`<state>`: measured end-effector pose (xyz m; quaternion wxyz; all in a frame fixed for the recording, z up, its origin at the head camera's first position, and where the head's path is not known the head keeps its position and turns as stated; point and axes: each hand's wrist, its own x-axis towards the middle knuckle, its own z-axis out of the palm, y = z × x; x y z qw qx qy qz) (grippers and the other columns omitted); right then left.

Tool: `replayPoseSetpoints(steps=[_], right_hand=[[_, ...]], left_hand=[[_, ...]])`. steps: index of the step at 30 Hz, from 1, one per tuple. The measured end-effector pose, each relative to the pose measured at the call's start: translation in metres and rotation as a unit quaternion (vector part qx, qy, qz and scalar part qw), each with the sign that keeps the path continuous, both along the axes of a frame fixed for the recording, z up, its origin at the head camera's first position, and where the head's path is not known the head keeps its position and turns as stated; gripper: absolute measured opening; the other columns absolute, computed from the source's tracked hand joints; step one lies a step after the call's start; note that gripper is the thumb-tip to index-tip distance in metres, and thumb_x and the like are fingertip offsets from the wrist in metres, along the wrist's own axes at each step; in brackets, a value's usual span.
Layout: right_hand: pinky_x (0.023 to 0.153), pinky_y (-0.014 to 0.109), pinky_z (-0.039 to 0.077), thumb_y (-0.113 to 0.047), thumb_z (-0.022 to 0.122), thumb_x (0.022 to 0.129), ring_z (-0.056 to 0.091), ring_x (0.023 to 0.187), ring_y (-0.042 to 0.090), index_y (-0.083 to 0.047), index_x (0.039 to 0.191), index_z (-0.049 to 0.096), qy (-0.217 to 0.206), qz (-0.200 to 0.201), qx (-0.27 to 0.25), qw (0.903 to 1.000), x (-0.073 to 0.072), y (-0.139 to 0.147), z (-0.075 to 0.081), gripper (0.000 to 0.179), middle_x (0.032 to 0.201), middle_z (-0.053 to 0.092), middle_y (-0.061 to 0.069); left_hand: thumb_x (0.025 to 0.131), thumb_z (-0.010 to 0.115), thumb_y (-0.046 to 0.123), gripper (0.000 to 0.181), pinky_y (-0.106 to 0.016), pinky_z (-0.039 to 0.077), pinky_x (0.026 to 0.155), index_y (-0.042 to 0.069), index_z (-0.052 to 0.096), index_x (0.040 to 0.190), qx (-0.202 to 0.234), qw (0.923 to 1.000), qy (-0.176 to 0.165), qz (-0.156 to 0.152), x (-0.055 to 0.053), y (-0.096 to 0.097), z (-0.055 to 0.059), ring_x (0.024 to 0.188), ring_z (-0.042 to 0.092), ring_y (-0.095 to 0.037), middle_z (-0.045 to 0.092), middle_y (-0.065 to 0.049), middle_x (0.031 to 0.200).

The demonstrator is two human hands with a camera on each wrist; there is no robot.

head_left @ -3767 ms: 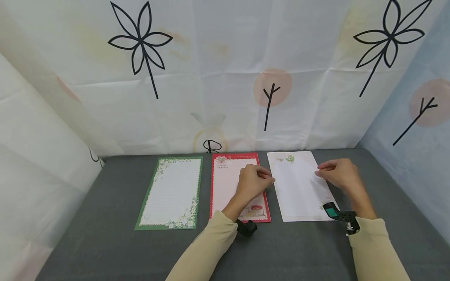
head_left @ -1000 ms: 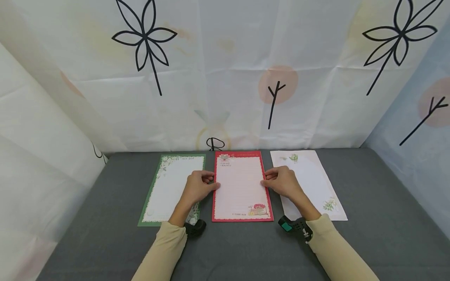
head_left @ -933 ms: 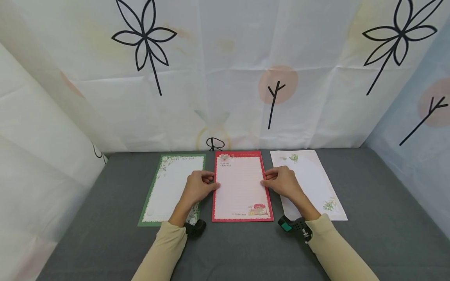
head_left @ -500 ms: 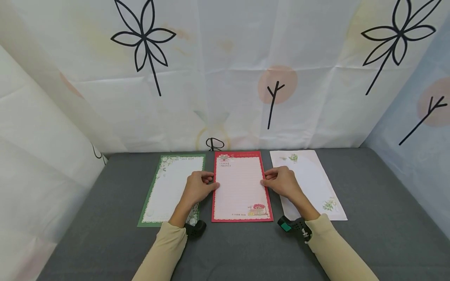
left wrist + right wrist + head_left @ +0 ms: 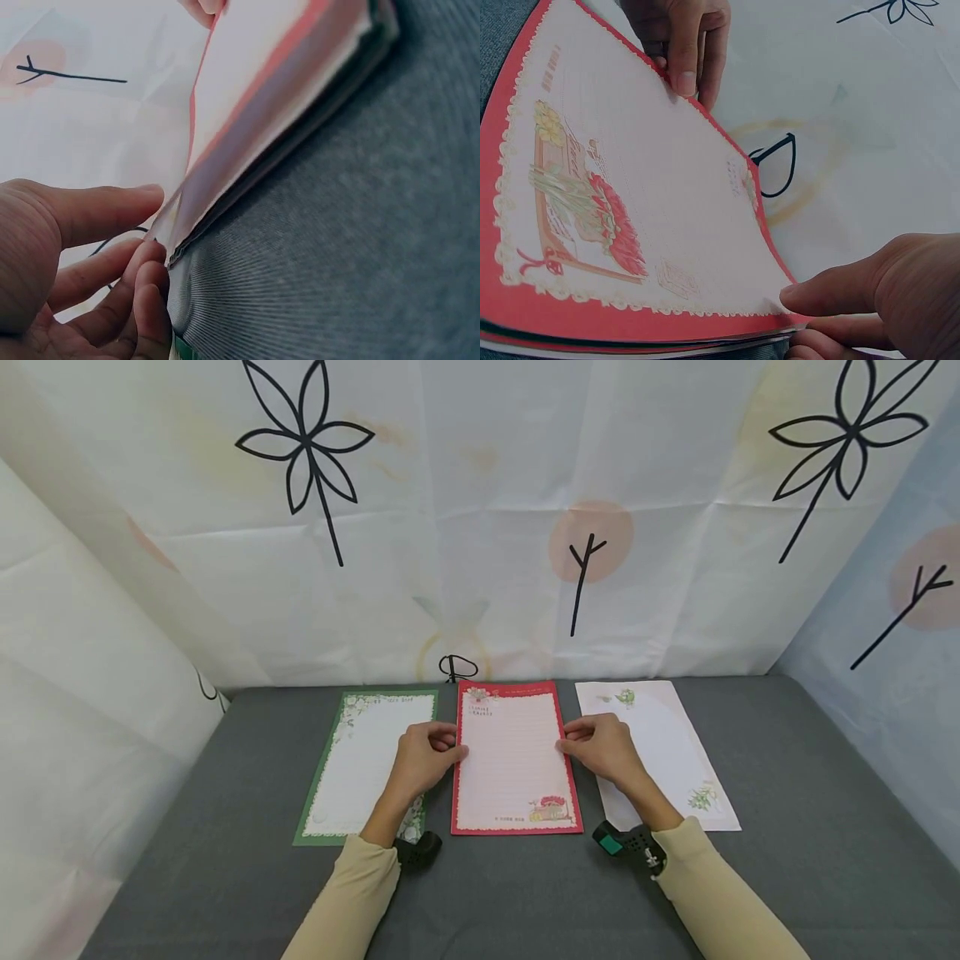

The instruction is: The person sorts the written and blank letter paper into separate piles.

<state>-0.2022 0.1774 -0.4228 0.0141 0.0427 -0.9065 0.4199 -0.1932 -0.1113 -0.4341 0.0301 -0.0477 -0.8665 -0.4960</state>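
A red-bordered sheet of letter paper (image 5: 517, 760) lies on top of a thin stack in the middle of the table. My left hand (image 5: 422, 760) pinches its left edge between thumb and fingers, while my right hand (image 5: 604, 748) pinches the right edge. In the left wrist view the sheet's side bows up, showing a gap above the stack (image 5: 330, 127) beneath. More paper edges, dark green and white among them, show under the red border in the right wrist view. Fingertips below the edges are partly hidden.
To the left lies a green-bordered sheet (image 5: 360, 752), partly under my left hand and forearm. A white sheet (image 5: 660, 727) with small green plant prints lies on the right. Behind the grey table (image 5: 517, 893) hangs a printed white cloth (image 5: 480, 468).
Both hands have gone from the white sheet's sides leftward to the red-bordered sheet's two edges and pinch it. In the last half second its far edge has risen slightly.
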Motion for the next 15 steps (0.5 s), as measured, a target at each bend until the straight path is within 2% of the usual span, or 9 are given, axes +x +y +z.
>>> replayPoseSetpoints(steps=[5,8,12,15], right_hand=[[0.063,0.029,0.051,-0.011,0.080,0.086,0.068,0.079,0.022,0.004,0.104,0.075,0.005,0.000,-0.019,0.9998,0.0003,0.0005,0.0020,0.024,0.087,0.073,0.010],[0.065,0.027,0.053,-0.011,0.080,0.087,0.069,0.082,0.023,0.005,0.107,0.075,-0.003,0.005,-0.047,0.9989,0.0001,0.0010,0.0028,0.026,0.091,0.074,0.012],[0.070,0.024,0.055,-0.009,0.077,0.089,0.069,0.083,0.019,0.007,0.114,0.071,-0.026,0.020,-0.111,0.9933,0.0006,0.0011,0.0055,0.030,0.098,0.073,0.016],[0.074,0.024,0.057,-0.005,0.074,0.091,0.069,0.082,0.015,0.012,0.119,0.066,-0.045,0.034,-0.181,0.9819,0.0013,0.0014,0.0086,0.034,0.101,0.070,0.020]], left_hand=[[0.086,0.080,0.003,0.032,-0.036,0.058,0.075,-0.003,0.072,0.117,0.032,0.9995,-0.002,-0.006,0.0017,0.0002,0.0018,0.084,0.067,-0.021,0.071,-0.008,0.093],[0.087,0.079,0.001,0.034,-0.037,0.059,0.077,-0.003,0.071,0.119,0.053,0.9985,-0.010,-0.006,0.0025,0.0003,0.0032,0.086,0.069,-0.023,0.071,-0.010,0.094],[0.088,0.077,0.000,0.037,-0.035,0.059,0.078,-0.003,0.068,0.123,0.077,0.9964,-0.035,-0.001,0.0023,-0.0013,0.0059,0.088,0.070,-0.023,0.070,-0.011,0.096],[0.089,0.075,-0.002,0.039,-0.034,0.058,0.076,-0.005,0.066,0.127,0.103,0.9929,-0.059,-0.007,0.0017,-0.0048,0.0080,0.089,0.071,-0.024,0.068,-0.013,0.098]])
